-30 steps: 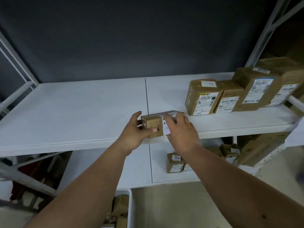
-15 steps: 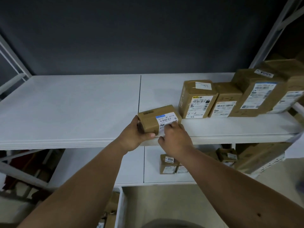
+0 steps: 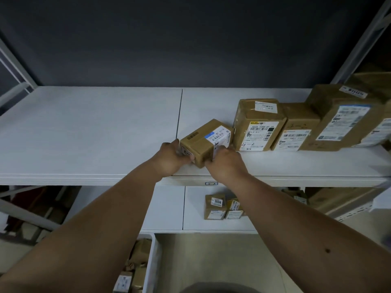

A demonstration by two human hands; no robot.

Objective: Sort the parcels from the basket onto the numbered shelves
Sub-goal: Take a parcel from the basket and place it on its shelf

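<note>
On the shelf [image 3: 84, 132], parcel [image 3: 206, 140] clamped by both hands' grips, long axis angled back-right.

Dark grey wall [image 3: 190, 39] behind, matte and unlit, filling the upper half of the view. White metal uprights [image 3: 359, 43] slanting in at the right edge, more white struts [image 3: 14, 66] at the left edge. Pale beige floor [image 3: 211, 256] below, smooth and bare-looking. Grey diagonal brace [image 3: 27, 216] low at the left, with dim reddish clutter behind it, too dark to identify. Soft, even light from above; deep shadow toward the top right corner.
</note>
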